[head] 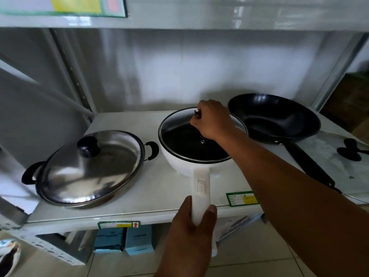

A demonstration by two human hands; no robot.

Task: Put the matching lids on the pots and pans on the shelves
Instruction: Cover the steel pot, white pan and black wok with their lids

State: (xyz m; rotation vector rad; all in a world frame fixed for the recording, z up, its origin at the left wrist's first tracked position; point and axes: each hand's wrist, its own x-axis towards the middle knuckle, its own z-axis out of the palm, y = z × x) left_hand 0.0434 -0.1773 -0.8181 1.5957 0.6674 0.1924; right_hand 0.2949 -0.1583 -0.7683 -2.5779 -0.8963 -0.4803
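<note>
Item 1: white long-handled pan with dark non-stick inside (179,166), middle of the grey metal shelf (139,124), its straight white handle (201,188) reaching out over the front edge. The left hand (191,232) is wrapped round the end of that handle, thumb and fingers clamped on it, steadying the pan.

Item 2: round glass lid with a steel rim (191,140), lying on the white pan. The right hand (211,120) is bunched over its knob near the back rim, fingers drawn together on it. Step judged in hand: seating this lid. The far rim looks a touch raised, so the next move likely calls for lowering it level, checking it sits inside the pan's edge, then letting go.

Item 3: domed stainless-steel lid with a black knob (89,166), already on the two-eared steel pot (151,150) at the left end of the shelf.

Item 4: black wok with a long dark handle (273,116), right end, still uncovered. Just beside it, a second glass lid with a black knob (339,156) lies at the right edge, partly cut off by the frame.

Hard to make out: the knob under the right hand is almost wholly hidden; shelf labels are unreadable; blue boxes (123,240) on the floor below are unidentified
</note>
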